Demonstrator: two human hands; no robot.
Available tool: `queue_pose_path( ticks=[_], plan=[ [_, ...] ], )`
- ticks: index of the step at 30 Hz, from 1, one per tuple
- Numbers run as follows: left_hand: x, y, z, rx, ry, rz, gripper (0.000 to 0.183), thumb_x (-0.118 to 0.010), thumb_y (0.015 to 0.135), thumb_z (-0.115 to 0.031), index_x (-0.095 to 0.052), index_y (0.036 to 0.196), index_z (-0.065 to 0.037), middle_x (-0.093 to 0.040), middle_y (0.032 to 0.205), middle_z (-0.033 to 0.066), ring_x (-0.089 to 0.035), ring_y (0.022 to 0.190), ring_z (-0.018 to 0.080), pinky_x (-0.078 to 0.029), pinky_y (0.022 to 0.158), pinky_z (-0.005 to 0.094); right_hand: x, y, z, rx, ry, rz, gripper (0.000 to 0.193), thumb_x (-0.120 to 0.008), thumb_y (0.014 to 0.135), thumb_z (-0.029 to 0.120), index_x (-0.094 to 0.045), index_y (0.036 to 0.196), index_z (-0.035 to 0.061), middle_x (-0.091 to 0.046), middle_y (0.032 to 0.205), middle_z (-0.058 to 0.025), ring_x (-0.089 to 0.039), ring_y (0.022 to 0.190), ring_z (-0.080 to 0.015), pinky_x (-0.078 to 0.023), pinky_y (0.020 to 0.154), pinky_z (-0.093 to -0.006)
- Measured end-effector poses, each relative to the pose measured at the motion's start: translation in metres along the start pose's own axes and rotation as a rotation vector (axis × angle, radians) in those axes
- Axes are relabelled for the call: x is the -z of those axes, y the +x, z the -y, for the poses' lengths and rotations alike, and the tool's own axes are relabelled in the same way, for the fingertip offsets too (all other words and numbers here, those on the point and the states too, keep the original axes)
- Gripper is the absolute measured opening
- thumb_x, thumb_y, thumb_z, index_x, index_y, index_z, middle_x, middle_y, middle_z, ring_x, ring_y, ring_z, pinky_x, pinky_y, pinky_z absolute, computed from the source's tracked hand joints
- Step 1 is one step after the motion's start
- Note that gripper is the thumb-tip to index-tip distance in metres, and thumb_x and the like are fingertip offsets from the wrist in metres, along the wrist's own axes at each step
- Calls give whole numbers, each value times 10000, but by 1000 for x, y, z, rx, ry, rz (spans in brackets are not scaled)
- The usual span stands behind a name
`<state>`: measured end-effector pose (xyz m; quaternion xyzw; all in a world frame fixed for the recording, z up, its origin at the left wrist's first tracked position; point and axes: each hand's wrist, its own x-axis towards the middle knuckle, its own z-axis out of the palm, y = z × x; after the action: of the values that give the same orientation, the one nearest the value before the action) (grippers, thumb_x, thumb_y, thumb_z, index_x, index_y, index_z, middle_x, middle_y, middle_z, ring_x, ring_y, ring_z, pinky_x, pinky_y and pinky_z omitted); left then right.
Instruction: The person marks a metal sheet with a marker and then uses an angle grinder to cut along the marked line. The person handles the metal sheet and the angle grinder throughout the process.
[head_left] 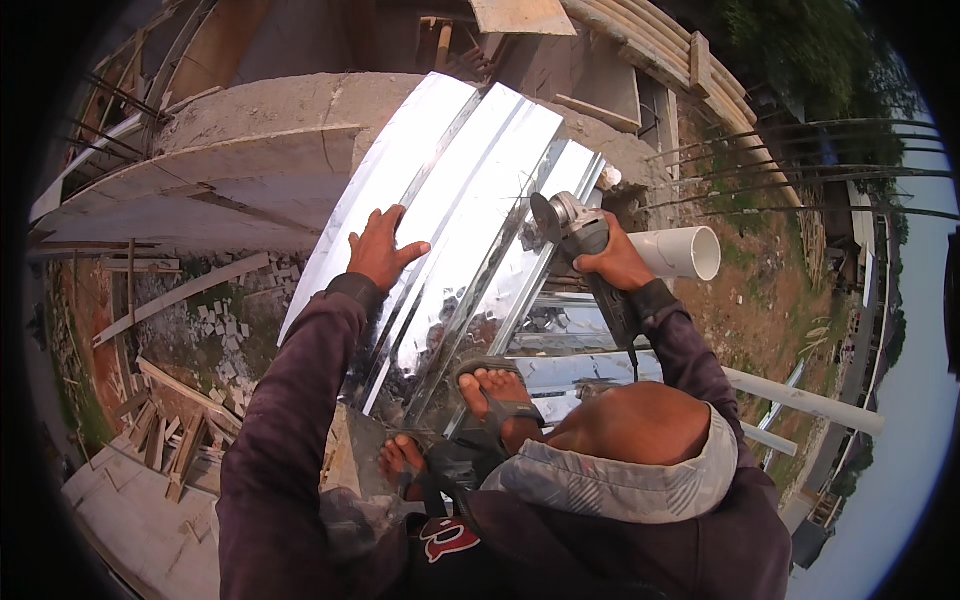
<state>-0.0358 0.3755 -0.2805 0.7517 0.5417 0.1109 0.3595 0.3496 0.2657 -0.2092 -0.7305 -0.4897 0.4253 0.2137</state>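
Observation:
A shiny ribbed metal sheet (445, 180) lies across a concrete ledge in front of me. My left hand (382, 250) rests on it with fingers spread, pressing against its surface. In my right hand (615, 258) is an angle grinder (585, 235), gripped around its body. The grinder's dark disc (546, 217) is at the sheet's right part, beside a raised rib; whether it touches the metal I cannot tell. My sandalled foot (497, 395) is at the sheet's near end.
A white pipe (685, 253) sticks out just right of the grinder. Thin rebar rods (800, 170) reach in from the right. At lower left lie scrap boards (180, 450) and broken blocks (222, 325), below the concrete ledge (280, 120). More metal sheeting (570, 370) lies beneath my knee.

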Motion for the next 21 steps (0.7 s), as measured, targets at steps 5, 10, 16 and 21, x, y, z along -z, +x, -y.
queue_pose_path(
  ticks=[5,10,16,21],
  plan=[
    [-3,2,4,10,28,16,817,-748,839,-464,-453,1469,-38,-509,1436,241,-432,1378,432,-269,1131,564,-3,3,-6,-30,-46,11,933,-827,686,145,-338,1464,-20,-571,1238,-177,-589,1099,-263,-500,951,-350],
    [0,2,0,37,-8,51,817,-734,851,-475,-442,1480,-42,-496,1455,238,-393,1415,423,-229,1157,573,-1,2,0,-34,-26,9,926,-828,683,135,-343,1455,-32,-573,1236,-168,-584,1109,-256,-497,961,-346],
    [4,-8,-3,-46,-12,-16,672,-695,897,-427,-504,1399,-22,-547,1367,215,-459,1349,406,-264,1150,562,1,-3,0,12,93,-29,895,-824,688,108,-354,1436,-32,-589,1203,-149,-598,1077,-242,-510,941,-349],
    [27,-23,58,36,105,-419,491,-652,958,-377,-561,1245,11,-589,1168,205,-543,1131,427,-399,971,533,3,-11,13,5,158,-29,867,-823,686,98,-363,1408,-45,-601,1147,-143,-616,1024,-235,-529,899,-347]
  ],
)
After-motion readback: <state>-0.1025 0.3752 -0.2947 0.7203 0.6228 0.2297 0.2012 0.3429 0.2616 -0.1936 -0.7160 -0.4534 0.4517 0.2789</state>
